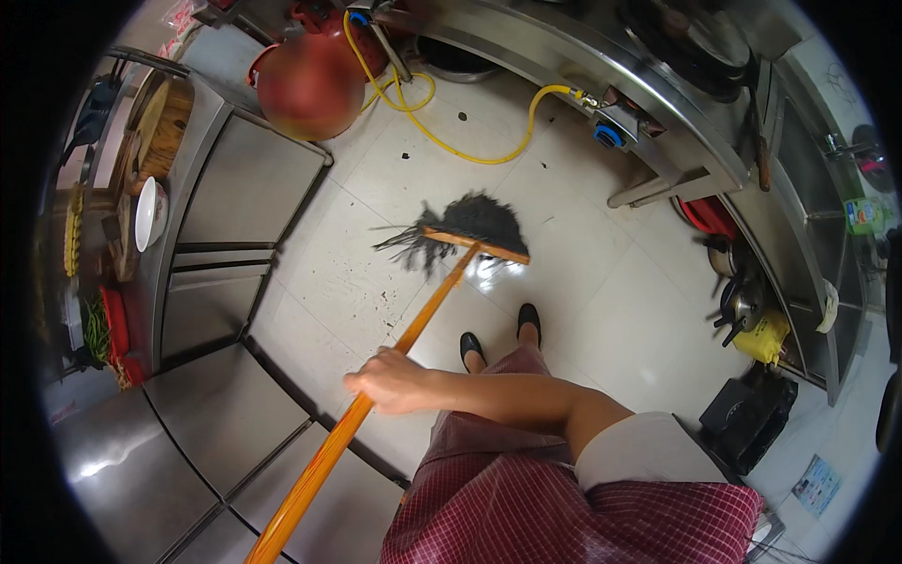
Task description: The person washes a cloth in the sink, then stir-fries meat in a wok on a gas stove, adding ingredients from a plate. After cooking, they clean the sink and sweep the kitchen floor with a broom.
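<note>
My right hand [391,381] is closed around the orange wooden handle of a mop [430,304], with the forearm reaching across my body from the right. At the far end of the handle, a flat wooden crosspiece bears black, stringy strands spread over the pale tiled floor [599,282]. Small dark bits and brown specks lie on the tiles beside and beyond the strands. My left hand is out of view. Below the mop head are my feet in black shoes [528,323], and a red checked apron [550,507] covers my front.
A yellow hose [486,161] loops across the floor from a red gas cylinder [331,35] to a steel stove [676,141]. Steel cabinets [232,183] stand on the left, with a white bowl [150,213] on top. Pots [743,299] and black bags [761,423] sit at the right.
</note>
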The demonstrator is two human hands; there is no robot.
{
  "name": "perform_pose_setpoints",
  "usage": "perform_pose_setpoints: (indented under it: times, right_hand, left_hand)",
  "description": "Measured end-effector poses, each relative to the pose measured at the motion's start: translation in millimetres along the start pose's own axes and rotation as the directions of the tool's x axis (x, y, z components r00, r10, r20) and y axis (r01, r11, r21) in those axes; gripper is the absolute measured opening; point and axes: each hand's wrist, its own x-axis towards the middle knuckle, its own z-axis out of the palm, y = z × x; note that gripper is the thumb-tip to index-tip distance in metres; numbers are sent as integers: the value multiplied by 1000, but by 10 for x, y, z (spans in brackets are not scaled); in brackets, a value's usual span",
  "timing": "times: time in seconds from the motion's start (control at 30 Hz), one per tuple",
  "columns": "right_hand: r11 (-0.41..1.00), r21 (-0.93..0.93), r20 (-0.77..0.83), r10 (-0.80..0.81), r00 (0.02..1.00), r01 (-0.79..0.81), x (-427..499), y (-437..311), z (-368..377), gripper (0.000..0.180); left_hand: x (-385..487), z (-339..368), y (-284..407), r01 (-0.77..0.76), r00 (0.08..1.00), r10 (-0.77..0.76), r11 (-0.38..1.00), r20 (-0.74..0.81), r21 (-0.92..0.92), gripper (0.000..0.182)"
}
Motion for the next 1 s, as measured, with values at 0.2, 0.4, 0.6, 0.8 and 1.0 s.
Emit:
perform_pose_setpoints:
  times: [0.2, 0.4, 0.6, 0.8, 1.0]
  right_hand:
    - [974, -172, 38, 157, 987, -148, -961, 1376, 432, 11]
    - [922, -363, -30, 130, 991, -132, -1630, 2274, 425, 5]
    - [812, -511, -119, 260, 958, -284, -1882, 3583, -872, 5]
    - [789, -471, -102, 396, 913, -395, -2055, 4022, -1295, 10]
    - [865, -430, -218, 180, 959, -260, -1903, 3315, -425, 13]
  left_hand:
    - [-725, 520, -958, -165, 373, -865, 295, 336, 941, 41]
    - [-1564, 924, -1746, -224, 133, -632, 732, 764, 644, 25]
    - [-2151, 2482, -2105, -13, 0, -655, 756, 756, 655, 29]
    - [-2460, 3046, -2312, -40, 11, -577, 816, 817, 577, 27]
    - [-2285, 1848, -2272, -88, 53, -646, 756, 761, 648, 26]
